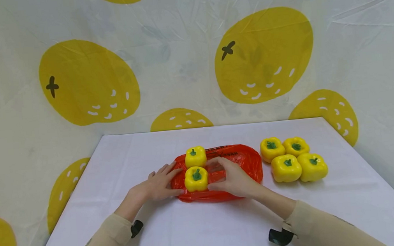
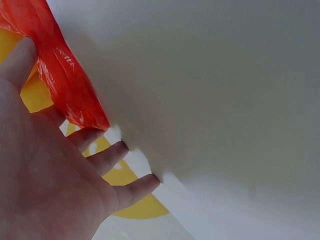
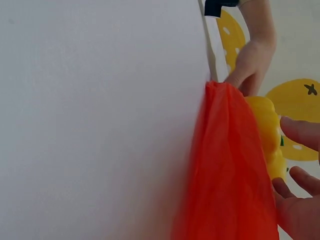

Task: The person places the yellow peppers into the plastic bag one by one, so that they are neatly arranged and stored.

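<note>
A red plastic bag (image 1: 239, 166) lies flattened on the white table, dark lettering along its far edge. Two yellow bell peppers with green stems sit on its left part, a rear pepper (image 1: 195, 157) and a front pepper (image 1: 196, 179). My left hand (image 1: 161, 184) rests at the bag's left edge with fingers spread; in the left wrist view its thumb and fingers touch the red plastic (image 2: 67, 75). Just right of the two peppers is my right hand (image 1: 235, 177), thumb and fingers apart and lightly bent. Whether its fingertips touch the peppers is hard to tell.
Right of the bag stand several more yellow peppers (image 1: 287, 168) in a close group. Behind the white table (image 1: 150, 236) and at its sides hangs a pale cloth (image 1: 175, 70) printed with large yellow fruit. Dark bands (image 1: 281, 236) show at both wrists.
</note>
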`<state>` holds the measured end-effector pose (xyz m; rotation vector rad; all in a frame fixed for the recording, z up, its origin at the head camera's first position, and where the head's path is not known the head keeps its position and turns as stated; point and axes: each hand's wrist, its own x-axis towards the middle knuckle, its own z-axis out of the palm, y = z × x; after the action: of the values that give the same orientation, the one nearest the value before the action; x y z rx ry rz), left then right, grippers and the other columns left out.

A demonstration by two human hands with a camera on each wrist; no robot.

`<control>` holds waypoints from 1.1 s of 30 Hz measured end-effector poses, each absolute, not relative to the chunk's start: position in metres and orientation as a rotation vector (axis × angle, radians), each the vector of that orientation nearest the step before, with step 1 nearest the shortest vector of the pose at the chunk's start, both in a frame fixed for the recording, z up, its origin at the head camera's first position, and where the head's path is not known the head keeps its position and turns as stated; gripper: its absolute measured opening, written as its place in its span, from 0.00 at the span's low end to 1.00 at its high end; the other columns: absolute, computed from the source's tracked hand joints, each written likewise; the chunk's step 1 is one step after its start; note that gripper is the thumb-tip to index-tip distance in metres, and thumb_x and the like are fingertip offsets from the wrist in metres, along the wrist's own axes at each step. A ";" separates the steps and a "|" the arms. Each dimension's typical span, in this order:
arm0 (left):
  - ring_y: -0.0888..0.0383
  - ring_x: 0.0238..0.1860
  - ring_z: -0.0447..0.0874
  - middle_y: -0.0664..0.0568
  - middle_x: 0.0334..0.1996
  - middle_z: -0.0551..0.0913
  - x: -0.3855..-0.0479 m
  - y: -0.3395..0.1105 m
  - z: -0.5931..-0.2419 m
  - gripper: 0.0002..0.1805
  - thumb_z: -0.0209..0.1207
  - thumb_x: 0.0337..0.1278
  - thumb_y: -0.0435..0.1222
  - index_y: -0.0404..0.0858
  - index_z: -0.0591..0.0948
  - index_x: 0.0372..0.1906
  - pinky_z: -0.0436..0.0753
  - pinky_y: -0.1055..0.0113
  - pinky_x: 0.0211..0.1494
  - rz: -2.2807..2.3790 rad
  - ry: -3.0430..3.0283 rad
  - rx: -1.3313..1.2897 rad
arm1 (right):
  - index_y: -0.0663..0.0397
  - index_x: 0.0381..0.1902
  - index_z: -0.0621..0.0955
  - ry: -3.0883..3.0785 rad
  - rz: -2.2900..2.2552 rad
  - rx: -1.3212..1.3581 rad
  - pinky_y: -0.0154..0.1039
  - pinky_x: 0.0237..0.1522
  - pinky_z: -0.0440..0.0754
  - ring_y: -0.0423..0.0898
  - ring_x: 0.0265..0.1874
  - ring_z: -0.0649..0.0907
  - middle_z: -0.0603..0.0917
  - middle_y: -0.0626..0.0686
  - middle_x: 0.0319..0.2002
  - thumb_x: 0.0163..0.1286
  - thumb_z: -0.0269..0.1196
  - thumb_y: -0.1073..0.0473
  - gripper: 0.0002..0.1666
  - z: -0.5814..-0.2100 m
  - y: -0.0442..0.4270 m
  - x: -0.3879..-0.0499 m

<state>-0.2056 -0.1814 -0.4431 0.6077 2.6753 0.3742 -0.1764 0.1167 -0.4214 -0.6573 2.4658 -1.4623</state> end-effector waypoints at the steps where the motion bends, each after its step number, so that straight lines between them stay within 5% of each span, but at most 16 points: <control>1: 0.38 0.80 0.44 0.47 0.83 0.47 -0.206 -0.182 -0.443 0.48 0.60 0.62 0.64 0.50 0.61 0.81 0.50 0.28 0.73 0.372 2.677 0.607 | 0.54 0.66 0.74 2.450 -1.470 -0.661 0.45 0.51 0.86 0.55 0.61 0.79 0.79 0.54 0.62 0.63 0.76 0.60 0.37 -0.421 0.119 -0.177; 17: 0.39 0.80 0.44 0.47 0.83 0.48 -0.205 -0.181 -0.444 0.48 0.60 0.61 0.65 0.50 0.61 0.81 0.50 0.29 0.73 0.379 2.684 0.594 | 0.52 0.53 0.82 2.507 -1.456 -0.731 0.46 0.54 0.84 0.48 0.50 0.84 0.85 0.49 0.49 0.65 0.75 0.59 0.20 -0.391 0.166 -0.181; 33: 0.39 0.80 0.45 0.47 0.83 0.48 -0.205 -0.181 -0.443 0.48 0.61 0.61 0.64 0.50 0.61 0.81 0.51 0.28 0.73 0.369 2.681 0.589 | 0.56 0.55 0.80 2.552 -1.575 -0.683 0.39 0.46 0.87 0.52 0.49 0.84 0.84 0.60 0.49 0.69 0.70 0.63 0.18 -0.356 0.235 -0.178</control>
<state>-0.2047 -0.1805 -0.4426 0.5888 2.6810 0.3686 -0.1784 0.2349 -0.3564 -0.6831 2.5517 -1.5754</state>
